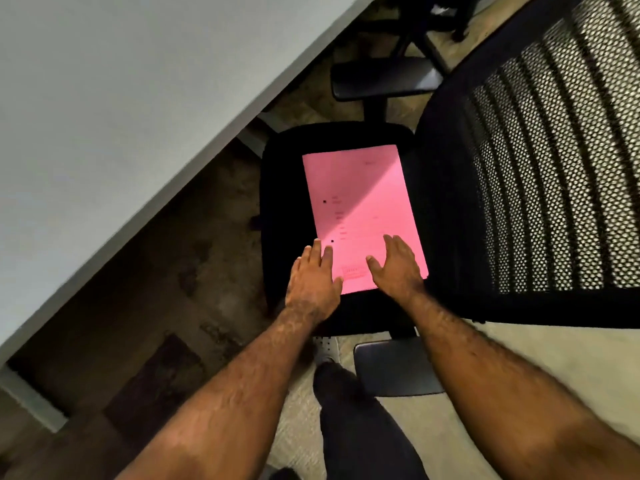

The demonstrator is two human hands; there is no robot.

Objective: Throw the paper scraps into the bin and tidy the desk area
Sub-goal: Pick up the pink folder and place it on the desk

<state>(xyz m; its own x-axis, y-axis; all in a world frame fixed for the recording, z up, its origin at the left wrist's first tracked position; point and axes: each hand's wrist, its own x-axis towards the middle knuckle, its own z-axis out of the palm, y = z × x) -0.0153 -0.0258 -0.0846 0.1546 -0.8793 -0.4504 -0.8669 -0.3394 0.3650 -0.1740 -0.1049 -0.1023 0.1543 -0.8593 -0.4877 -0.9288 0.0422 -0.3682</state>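
Observation:
A pink sheet of paper [360, 209] with faint print lies flat on the black seat of an office chair [280, 188]. My left hand [313, 278] rests palm down at the sheet's near left corner, fingers spread and overlapping its edge. My right hand [398, 266] lies flat on the sheet's near right part, fingers apart. Neither hand grips the paper. No bin shows in the view.
A grey desk top [121, 109] runs diagonally across the left, with dark floor beneath it. The chair's mesh backrest [547, 174] fills the right. Its armrests [384, 79] [394, 368] sit beyond and before the seat. My dark trouser leg [360, 427] stands below.

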